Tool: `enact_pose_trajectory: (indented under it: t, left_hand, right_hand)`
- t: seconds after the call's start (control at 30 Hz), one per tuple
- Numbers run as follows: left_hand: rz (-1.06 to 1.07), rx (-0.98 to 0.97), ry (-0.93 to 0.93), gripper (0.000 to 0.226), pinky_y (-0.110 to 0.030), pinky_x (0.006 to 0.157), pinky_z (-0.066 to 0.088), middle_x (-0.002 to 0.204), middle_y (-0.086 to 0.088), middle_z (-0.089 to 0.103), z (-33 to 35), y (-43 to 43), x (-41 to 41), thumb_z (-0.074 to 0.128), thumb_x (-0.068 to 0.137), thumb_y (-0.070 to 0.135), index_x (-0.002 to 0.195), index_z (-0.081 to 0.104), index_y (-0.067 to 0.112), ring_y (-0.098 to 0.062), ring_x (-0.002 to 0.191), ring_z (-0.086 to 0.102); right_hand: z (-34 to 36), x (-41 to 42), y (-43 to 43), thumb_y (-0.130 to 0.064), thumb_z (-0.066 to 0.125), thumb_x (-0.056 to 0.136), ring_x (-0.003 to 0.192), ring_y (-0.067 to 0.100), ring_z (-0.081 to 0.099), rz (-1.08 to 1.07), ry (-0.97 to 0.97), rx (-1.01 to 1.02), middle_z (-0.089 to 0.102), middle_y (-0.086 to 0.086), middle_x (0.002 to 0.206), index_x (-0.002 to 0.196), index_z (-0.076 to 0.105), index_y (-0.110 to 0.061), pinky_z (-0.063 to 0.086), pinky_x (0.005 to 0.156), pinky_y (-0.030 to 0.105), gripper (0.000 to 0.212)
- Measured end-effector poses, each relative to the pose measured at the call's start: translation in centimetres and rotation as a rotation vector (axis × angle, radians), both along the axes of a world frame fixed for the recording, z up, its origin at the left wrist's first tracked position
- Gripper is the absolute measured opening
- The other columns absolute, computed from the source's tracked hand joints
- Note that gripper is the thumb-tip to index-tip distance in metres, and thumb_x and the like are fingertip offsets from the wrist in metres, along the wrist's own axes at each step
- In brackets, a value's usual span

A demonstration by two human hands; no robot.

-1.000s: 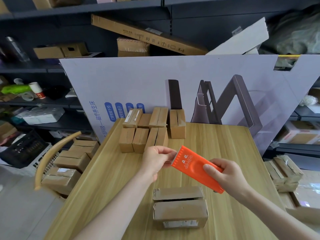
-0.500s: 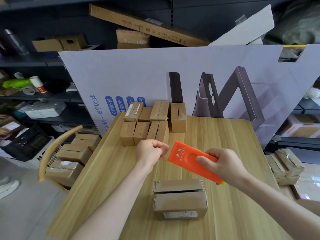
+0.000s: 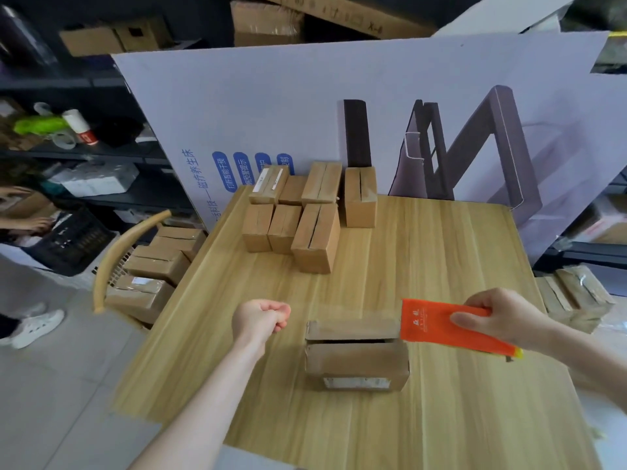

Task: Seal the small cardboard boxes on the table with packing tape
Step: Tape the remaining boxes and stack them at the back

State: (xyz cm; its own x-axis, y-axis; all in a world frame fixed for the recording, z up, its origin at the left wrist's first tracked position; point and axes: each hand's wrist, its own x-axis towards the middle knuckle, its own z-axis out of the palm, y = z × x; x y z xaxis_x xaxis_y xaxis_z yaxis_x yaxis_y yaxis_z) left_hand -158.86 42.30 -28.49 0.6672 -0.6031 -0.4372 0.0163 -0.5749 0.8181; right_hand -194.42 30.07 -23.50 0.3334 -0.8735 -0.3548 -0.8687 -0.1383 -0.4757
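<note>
We read these markings. Printed board point(image 3: 305, 106) behind the table: a vertical blue line, partly hidden, with "磁疗养生床" legible; beside it blue pill labels, the first perhaps "打鼾智能干预", the rest cut off by boxes. Long carton point(image 3: 356, 18) on the shelf: "X-6", seen upside down. Orange tape dispenser point(image 3: 437, 325): small gold characters, too blurred to read. White labels on the near box point(image 3: 356, 362) and a rear box point(image 3: 268, 184): illegible.
</note>
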Motion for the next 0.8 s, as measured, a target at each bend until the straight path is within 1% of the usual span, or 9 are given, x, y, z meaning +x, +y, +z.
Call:
enact_pose_trajectory:
  t: [0.07,0.2,0.27,0.37,0.5,0.6,0.67,0.7,0.8]
  left_hand:
    - [0.017,0.017,0.011,0.005,-0.024,0.060,0.050,0.066,-0.008,0.071,-1.5,0.6,-0.8,0.077,0.077,0.008,0.077,0.072,0.009,-0.015,0.057,0.060]
    - [0.035,0.033,0.017,0.005,-0.026,0.061,0.052,0.061,-0.007,0.070,-3.6,0.8,-1.7,0.078,0.077,0.010,0.076,0.073,0.009,-0.016,0.056,0.060]
    - [0.032,0.048,-0.001,0.005,-0.026,0.063,0.054,0.062,-0.006,0.071,-4.3,0.7,-2.1,0.078,0.077,0.012,0.076,0.073,0.012,-0.015,0.057,0.061]
    - [0.053,0.078,-0.007,0.007,-0.025,0.063,0.054,0.066,-0.008,0.071,-5.4,0.7,-2.5,0.077,0.079,0.012,0.074,0.071,0.014,-0.015,0.057,0.060]
    - [0.110,0.137,0.023,0.005,-0.023,0.059,0.052,0.070,-0.009,0.071,-7.2,1.0,-2.4,0.076,0.080,0.010,0.081,0.071,0.009,-0.016,0.059,0.059]
    - [0.152,0.153,0.084,0.014,-0.021,0.056,0.049,0.076,-0.010,0.070,-8.6,1.2,-2.5,0.076,0.080,0.008,0.091,0.069,0.002,-0.015,0.059,0.059]
    - [0.194,0.135,0.156,0.019,-0.019,0.053,0.046,0.084,-0.010,0.069,-9.3,1.0,-2.9,0.075,0.080,0.005,0.097,0.067,-0.002,-0.014,0.059,0.057]
    - [0.221,0.124,0.197,0.022,-0.020,0.054,0.047,0.084,-0.010,0.068,-9.5,0.8,-3.1,0.074,0.080,0.003,0.100,0.067,-0.004,-0.014,0.060,0.057]
    - [0.258,0.128,0.290,0.023,-0.022,0.056,0.046,0.073,-0.005,0.062,-10.3,0.6,-3.3,0.068,0.083,-0.004,0.106,0.065,-0.005,-0.015,0.061,0.055]
  right_hand:
    - [-0.9,0.3,-0.3,-0.052,0.067,0.081,0.053,0.008,0.059,0.038,0.090,0.020,0.065,-0.004,0.063,0.071,0.070,-0.022,0.042,0.041,0.021,0.031]
    - [-1.9,0.8,-1.3,-0.060,0.063,0.080,0.061,0.008,0.058,0.095,0.196,0.017,0.062,-0.008,0.066,0.071,0.066,-0.026,0.040,0.051,0.022,0.035]
    - [-2.4,0.9,-1.8,-0.061,0.062,0.080,0.065,0.007,0.058,0.105,0.225,0.024,0.062,-0.009,0.069,0.073,0.065,-0.028,0.040,0.054,0.023,0.034]
    - [-3.0,1.3,-2.2,-0.063,0.061,0.079,0.068,0.006,0.058,0.118,0.257,0.035,0.062,-0.011,0.073,0.071,0.062,-0.030,0.039,0.054,0.024,0.035]
    - [-4.3,2.3,-2.3,-0.065,0.059,0.079,0.065,0.007,0.058,0.150,0.296,0.047,0.062,-0.009,0.072,0.070,0.062,-0.027,0.040,0.052,0.023,0.039]
    - [-5.5,2.7,-2.2,-0.069,0.057,0.077,0.069,0.008,0.061,0.159,0.338,0.040,0.063,-0.010,0.074,0.072,0.062,-0.028,0.045,0.055,0.025,0.042]
    - [-5.9,2.7,-2.3,-0.069,0.056,0.077,0.069,0.008,0.062,0.162,0.354,0.034,0.063,-0.011,0.075,0.071,0.061,-0.028,0.045,0.055,0.024,0.041]
    - [-6.0,2.7,-2.4,-0.068,0.056,0.078,0.070,0.008,0.061,0.165,0.359,0.029,0.062,-0.011,0.075,0.072,0.061,-0.029,0.044,0.055,0.024,0.040]
    - [-6.2,3.0,-2.5,-0.066,0.056,0.079,0.071,0.008,0.060,0.163,0.368,0.018,0.062,-0.011,0.076,0.077,0.063,-0.029,0.044,0.056,0.024,0.038]
